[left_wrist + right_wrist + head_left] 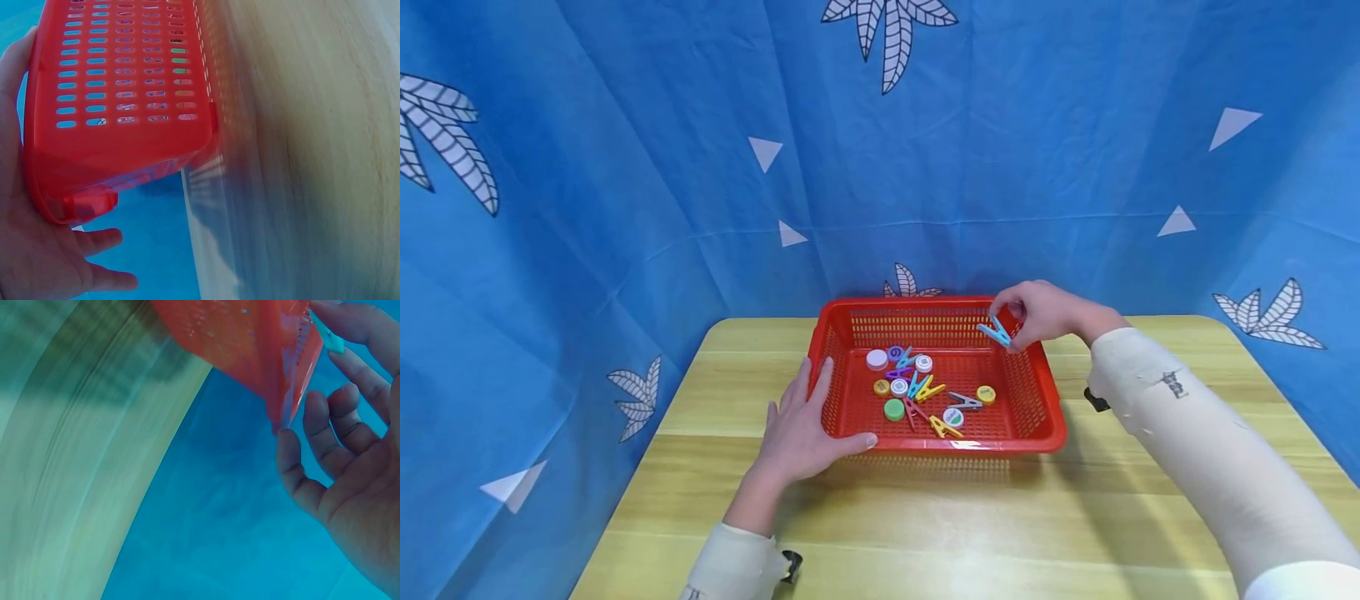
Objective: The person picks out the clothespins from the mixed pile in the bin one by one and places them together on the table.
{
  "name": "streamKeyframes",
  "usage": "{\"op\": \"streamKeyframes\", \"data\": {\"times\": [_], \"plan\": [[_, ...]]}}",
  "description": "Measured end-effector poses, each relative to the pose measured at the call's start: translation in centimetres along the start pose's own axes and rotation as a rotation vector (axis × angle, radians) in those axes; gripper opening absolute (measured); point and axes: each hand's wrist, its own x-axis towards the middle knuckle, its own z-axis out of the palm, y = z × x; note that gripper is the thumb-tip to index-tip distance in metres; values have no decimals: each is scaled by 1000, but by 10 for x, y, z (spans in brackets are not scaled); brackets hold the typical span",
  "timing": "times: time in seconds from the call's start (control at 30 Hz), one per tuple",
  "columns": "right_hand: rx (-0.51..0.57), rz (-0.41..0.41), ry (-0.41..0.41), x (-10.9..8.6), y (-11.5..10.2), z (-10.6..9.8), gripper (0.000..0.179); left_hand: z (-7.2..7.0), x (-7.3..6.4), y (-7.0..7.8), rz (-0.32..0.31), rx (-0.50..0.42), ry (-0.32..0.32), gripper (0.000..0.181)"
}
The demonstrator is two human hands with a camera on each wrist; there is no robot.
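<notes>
A red plastic basket (936, 443) stands on the table, holding several colourful clothespins and bottle caps. Between thumb and forefinger, my right hand (1037, 312) pinches a light blue clothespin (997, 333) above the basket's right back corner. The right wrist view shows one end of that clothespin (334, 342) at the fingertips; the other fingers are loosely bent beside the rim. My left hand (801, 429) rests against the basket's left front corner with fingers spread and fairly straight. In the left wrist view, this hand (37, 250) lies along the rim.
Inside the basket lie a green cap (894, 409), a yellow clothespin (945, 427), a grey clothespin (966, 402) and a large pale cap (876, 359). A wooden table (970, 533) is beneath; a blue patterned curtain (880, 192) hangs behind and at the sides.
</notes>
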Motion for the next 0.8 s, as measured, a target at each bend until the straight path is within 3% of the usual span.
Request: {"op": "streamKeyframes", "data": {"times": [0.8], "plan": [[35,48,56,-33,30,-13,49,0,-1,1,2,11,14,132]]}}
